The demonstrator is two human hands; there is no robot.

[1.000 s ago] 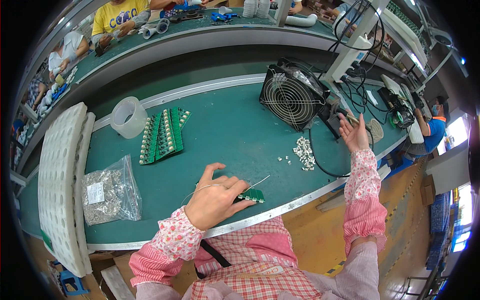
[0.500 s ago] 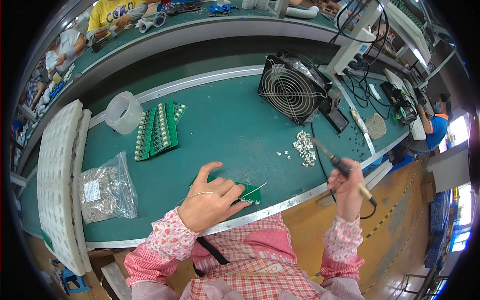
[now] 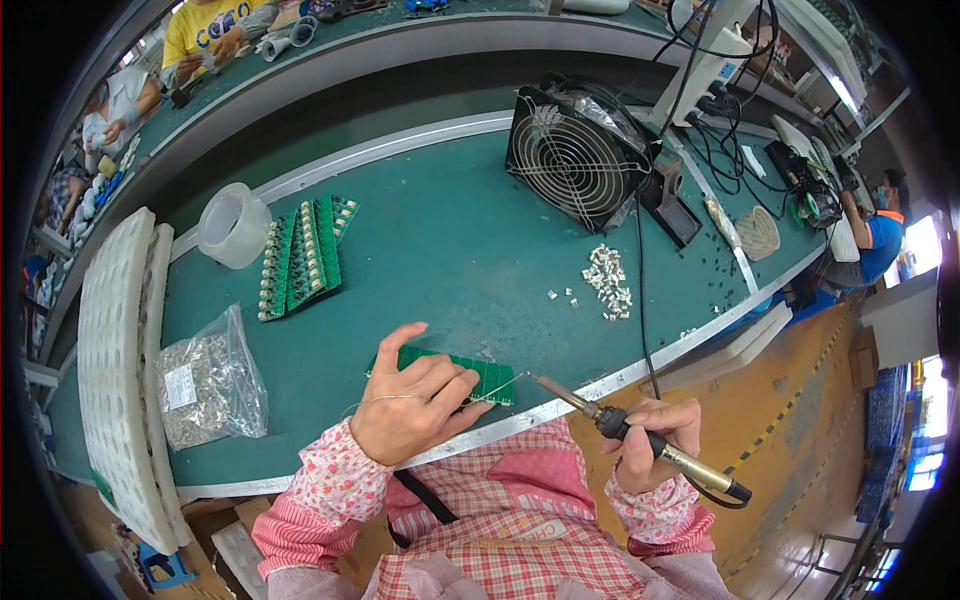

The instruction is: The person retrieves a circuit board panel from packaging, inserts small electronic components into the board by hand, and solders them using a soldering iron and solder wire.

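Observation:
My left hand [image 3: 408, 408] rests over a green circuit board [image 3: 497, 377] near the table's front edge, its index finger raised. Between its thumb and fingers it pinches a thin solder wire [image 3: 506, 385], which also runs across the back of the hand. The wire's free end sticks out past the board's right end. My right hand [image 3: 662, 440] is closed around a soldering iron [image 3: 690, 463] with a black and brass-coloured handle. The iron's tip points up and left, close beside the wire's end; whether they touch I cannot tell. My left hand covers part of the board.
Small white connectors [image 3: 607, 285] lie heaped behind the iron, near a black fan [image 3: 575, 165] and an iron stand [image 3: 672, 208]. At the left are stacked circuit boards [image 3: 300, 262], a tape roll [image 3: 233, 226], a bag of parts [image 3: 208, 388] and white foam trays [image 3: 112, 370].
My right hand has come down and left, and the soldering iron has swung round so that its tip is by the wire's end. The left hand stays on the board.

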